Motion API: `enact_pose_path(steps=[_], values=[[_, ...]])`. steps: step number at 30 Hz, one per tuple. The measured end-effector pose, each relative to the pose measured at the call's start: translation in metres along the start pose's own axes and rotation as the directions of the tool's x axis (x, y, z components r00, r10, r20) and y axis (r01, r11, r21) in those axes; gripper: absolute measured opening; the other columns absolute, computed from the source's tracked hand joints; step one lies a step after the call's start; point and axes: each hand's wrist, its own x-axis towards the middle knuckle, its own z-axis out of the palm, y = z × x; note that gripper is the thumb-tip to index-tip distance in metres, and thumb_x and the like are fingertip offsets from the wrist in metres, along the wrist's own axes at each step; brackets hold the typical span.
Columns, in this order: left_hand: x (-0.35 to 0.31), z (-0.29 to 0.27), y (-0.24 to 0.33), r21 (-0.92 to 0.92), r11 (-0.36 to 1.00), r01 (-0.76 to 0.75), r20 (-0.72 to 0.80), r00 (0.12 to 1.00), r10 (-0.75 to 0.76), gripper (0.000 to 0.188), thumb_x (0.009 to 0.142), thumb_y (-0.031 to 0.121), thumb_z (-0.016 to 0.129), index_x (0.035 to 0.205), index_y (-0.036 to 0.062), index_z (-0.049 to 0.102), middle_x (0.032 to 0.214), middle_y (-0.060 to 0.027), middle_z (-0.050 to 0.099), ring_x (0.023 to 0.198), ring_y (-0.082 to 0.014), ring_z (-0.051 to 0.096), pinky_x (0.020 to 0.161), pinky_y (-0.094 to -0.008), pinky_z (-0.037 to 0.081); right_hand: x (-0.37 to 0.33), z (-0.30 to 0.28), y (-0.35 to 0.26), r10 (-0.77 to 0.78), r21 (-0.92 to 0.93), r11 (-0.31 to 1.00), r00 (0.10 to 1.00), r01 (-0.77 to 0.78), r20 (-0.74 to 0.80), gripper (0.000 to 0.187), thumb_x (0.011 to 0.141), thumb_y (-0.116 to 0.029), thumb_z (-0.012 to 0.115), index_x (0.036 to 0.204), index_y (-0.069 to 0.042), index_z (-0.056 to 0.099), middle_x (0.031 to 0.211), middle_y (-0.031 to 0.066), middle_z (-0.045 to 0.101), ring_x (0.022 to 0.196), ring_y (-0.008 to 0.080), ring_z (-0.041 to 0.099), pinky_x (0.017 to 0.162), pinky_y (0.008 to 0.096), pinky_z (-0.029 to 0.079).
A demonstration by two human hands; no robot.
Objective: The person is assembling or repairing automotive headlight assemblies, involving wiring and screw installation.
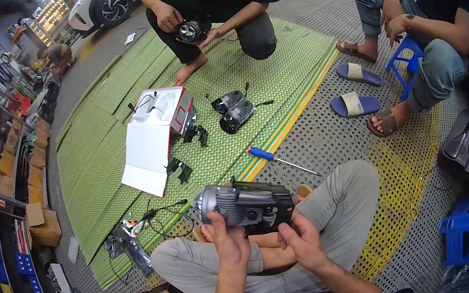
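Above my crossed legs I hold a grey-and-black finned projector lamp [245,205], a car light unit by its look, lying sideways with its lens end to the left. My left hand [229,243] supports the finned lens end from below, thumb up on its near side. At the other end, my right hand [304,238] grips the black housing between thumb and fingers. Across the mat, a person's hands hold a similar projector lamp [191,32]. Two more grey projector lamps [234,111] lie on the mat between us.
On the green woven mat [106,113] are an open white box [149,149], black brackets [178,169] and cables with plastic bags [132,249]. A blue-handled screwdriver [262,154] lies at its edge. Right are slippers [353,105] and a seated person; left, loaded shelves.
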Motion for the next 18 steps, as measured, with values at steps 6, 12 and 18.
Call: enact_pose_path(steps=[6, 12, 18], values=[[-0.016, 0.007, -0.011, 0.129, 0.981, -0.147, 0.127, 0.983, 0.131, 0.116, 0.066, 0.048, 0.097, 0.154, 0.0058, 0.035, 0.141, -0.0084, 0.054, 0.131, -0.0219, 0.052, 0.113, -0.0375, 0.041, -0.013, -0.004, 0.025, -0.108, 0.032, 0.994, 0.992, 0.106, 0.066, 0.022, 0.106, -0.008, 0.051, 0.121, 0.005, 0.060, 0.124, 0.0090, 0.058, 0.099, 0.0148, 0.065, 0.089, 0.0286, 0.054], [-0.017, 0.002, -0.011, 0.163, 0.971, -0.174, 0.083, 0.983, 0.162, 0.127, 0.052, 0.048, 0.101, 0.151, 0.0016, 0.036, 0.138, -0.0131, 0.057, 0.129, -0.0241, 0.055, 0.112, -0.0357, 0.043, -0.022, 0.007, 0.036, -0.086, 0.131, 0.988, 0.996, 0.086, -0.008, 0.030, 0.102, -0.003, 0.057, 0.131, 0.001, 0.050, 0.122, 0.0120, 0.061, 0.103, 0.0171, 0.066, 0.092, 0.0302, 0.054], [-0.013, -0.003, -0.012, 0.179, 0.976, -0.124, 0.081, 0.991, 0.111, 0.129, 0.047, 0.053, 0.101, 0.149, 0.0029, 0.040, 0.136, -0.0137, 0.060, 0.124, -0.0251, 0.061, 0.109, -0.0390, 0.050, -0.023, -0.003, 0.033, -0.147, -0.163, 0.981, 0.955, 0.107, -0.256, 0.062, 0.081, -0.009, 0.085, 0.129, -0.001, 0.046, 0.141, 0.0177, 0.049, 0.113, 0.0271, 0.065, 0.092, 0.0365, 0.056]])
